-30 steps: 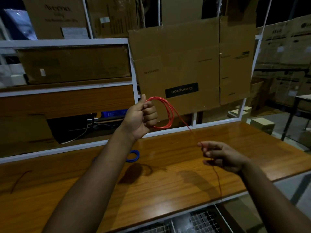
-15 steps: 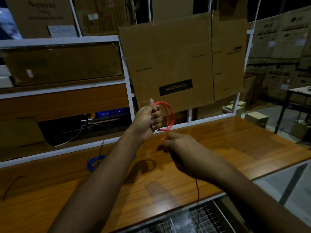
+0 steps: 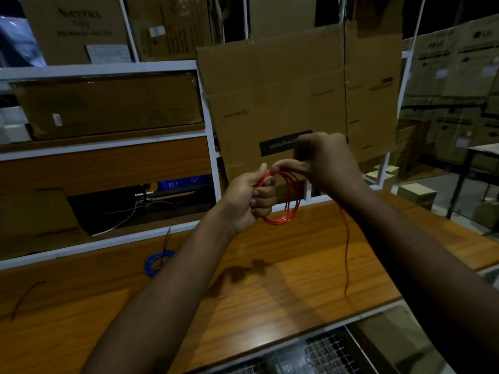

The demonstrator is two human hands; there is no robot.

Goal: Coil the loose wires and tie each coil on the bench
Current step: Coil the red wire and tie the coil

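Observation:
Above the wooden bench (image 3: 283, 292), my left hand (image 3: 249, 199) is closed around one side of a red wire coil (image 3: 286, 214) of several loops. My right hand (image 3: 321, 160) pinches the same red wire at the top of the coil, just right of the left thumb. The loose red tail (image 3: 347, 249) hangs from under my right hand down past the bench's front edge. A blue wire coil (image 3: 158, 261) with a dark tie sticking up lies on the bench to the left, partly behind my left forearm.
A short dark wire piece (image 3: 25, 296) lies at the bench's far left. White shelving (image 3: 102, 147) with cardboard boxes backs the bench, and a flattened carton (image 3: 283, 103) hangs behind my hands. A wire mesh (image 3: 318, 354) sits below the front edge.
My right hand rose from low over the bench up to the top of the coil, laying another loop of red wire. The hanging tail is shorter. The head view shifted slightly.

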